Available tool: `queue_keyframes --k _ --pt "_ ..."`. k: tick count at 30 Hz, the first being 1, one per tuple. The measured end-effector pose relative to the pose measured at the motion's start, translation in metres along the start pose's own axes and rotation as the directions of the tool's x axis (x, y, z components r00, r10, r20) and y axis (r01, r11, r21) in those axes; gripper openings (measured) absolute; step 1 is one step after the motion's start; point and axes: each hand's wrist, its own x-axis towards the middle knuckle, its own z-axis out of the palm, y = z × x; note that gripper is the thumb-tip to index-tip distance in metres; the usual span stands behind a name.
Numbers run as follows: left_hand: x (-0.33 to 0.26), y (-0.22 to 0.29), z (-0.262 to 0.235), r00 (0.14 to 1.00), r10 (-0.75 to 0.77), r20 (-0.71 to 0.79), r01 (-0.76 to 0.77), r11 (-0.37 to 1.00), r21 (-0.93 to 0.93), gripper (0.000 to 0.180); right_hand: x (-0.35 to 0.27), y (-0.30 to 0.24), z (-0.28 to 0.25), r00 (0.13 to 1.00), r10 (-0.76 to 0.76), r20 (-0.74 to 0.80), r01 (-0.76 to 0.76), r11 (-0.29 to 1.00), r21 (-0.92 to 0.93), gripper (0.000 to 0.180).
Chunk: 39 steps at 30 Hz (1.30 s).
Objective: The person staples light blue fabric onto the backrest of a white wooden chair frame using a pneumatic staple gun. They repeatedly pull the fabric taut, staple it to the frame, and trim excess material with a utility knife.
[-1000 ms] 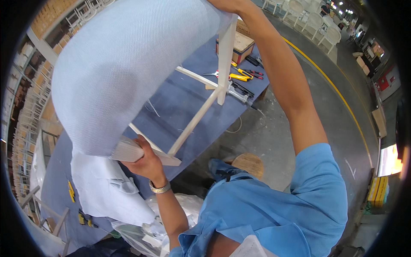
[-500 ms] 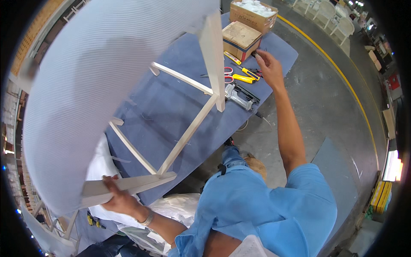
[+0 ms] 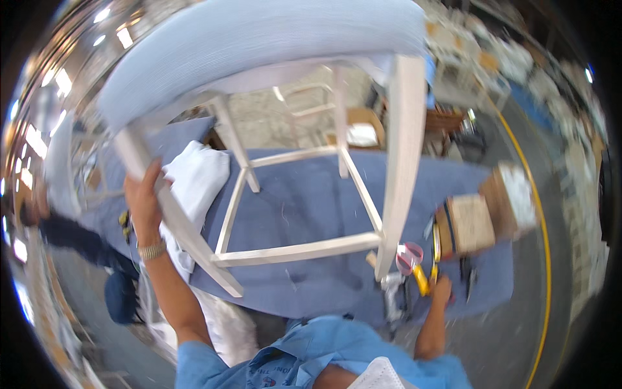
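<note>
At the far left a person in dark sleeves (image 3: 61, 233) stands blurred beside the tabletop (image 3: 304, 214), which is covered in blue cloth. My left hand (image 3: 144, 201) is wrapped around one pale leg of the chair (image 3: 259, 39), fingers closed on the wood, a metal watch band (image 3: 153, 250) at my wrist. The chair is tilted above the tabletop: its blue-grey padded seat arches across the top of my view, and the four whitish legs and their cross rails spread down over the cloth. A white cloth (image 3: 197, 178) lies on the tabletop just beside my left hand, partly behind that leg. Further right, near the foot of the thick front leg, sit a small pink-rimmed cup (image 3: 409, 257) and yellow-handled tools (image 3: 424, 279). My right hand (image 3: 442, 292) is down at the tabletop edge by those tools; motion blur means I cannot tell whether it grips anything. Beyond it are cardboard boxes (image 3: 470, 223), and a yellow line (image 3: 543, 259) curves along the floor.
</note>
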Motion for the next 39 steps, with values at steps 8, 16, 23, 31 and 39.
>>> queue_keyframes --k 8,16,23,31,39 --pt "0.052 0.023 0.035 0.998 0.051 0.035 -0.049 0.998 -0.042 0.04 -0.006 -0.007 -0.05 0.964 -0.211 -0.165 0.267 0.739 0.618 0.03" --pt "0.089 0.016 0.049 0.977 0.149 0.153 -0.124 0.979 -0.161 0.039 -0.136 -0.296 -0.303 0.716 -0.453 -0.531 0.66 0.192 0.727 0.04" --pt "0.107 -0.005 0.041 0.98 0.139 0.141 -0.119 0.983 -0.138 0.059 -0.233 -0.539 -0.36 0.187 -0.836 -0.515 0.953 0.026 0.303 0.038" --pt "0.113 -0.009 0.042 0.981 0.118 0.152 -0.118 0.993 -0.008 0.07 -0.251 -0.614 -0.352 0.152 -0.824 -0.546 0.978 0.207 -0.04 0.035" --pt "0.116 -0.01 0.043 0.979 0.092 0.183 -0.098 0.995 0.022 0.074 -0.263 -0.621 -0.36 -0.021 -0.821 -0.57 0.878 0.257 -0.403 0.037"
